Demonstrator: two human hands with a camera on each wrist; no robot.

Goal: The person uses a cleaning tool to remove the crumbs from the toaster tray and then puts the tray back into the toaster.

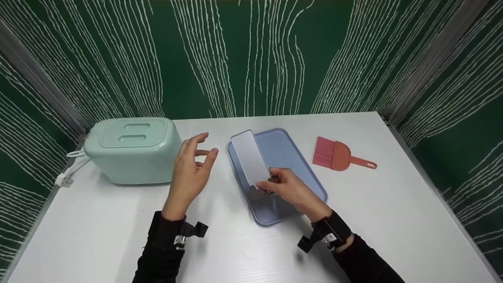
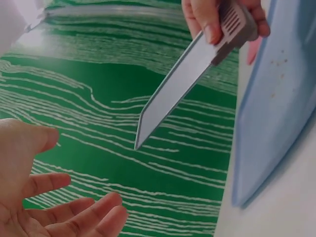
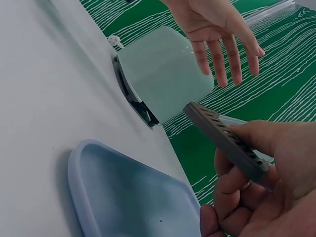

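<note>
A long flat pale crumb tray (image 1: 248,154) with a slotted grey end piece (image 3: 224,140) is held in my right hand (image 1: 292,188). Thumb and fingers pinch it at that grey end, and its far end points away from me, over the left part of the blue tray (image 1: 281,143). My left hand (image 1: 190,171) hovers to the left of the crumb tray, fingers apart and loosely bent, holding nothing. In the left wrist view, small brown crumbs (image 2: 280,74) lie on the blue tray.
A mint-green toaster (image 1: 137,163) with a lid stands at the back left, its white cord and plug (image 1: 65,179) beside it. To the right of the blue tray lies an orange brush (image 1: 340,156) with pinkish bristles. Green, white-streaked panels enclose the white table (image 1: 393,220).
</note>
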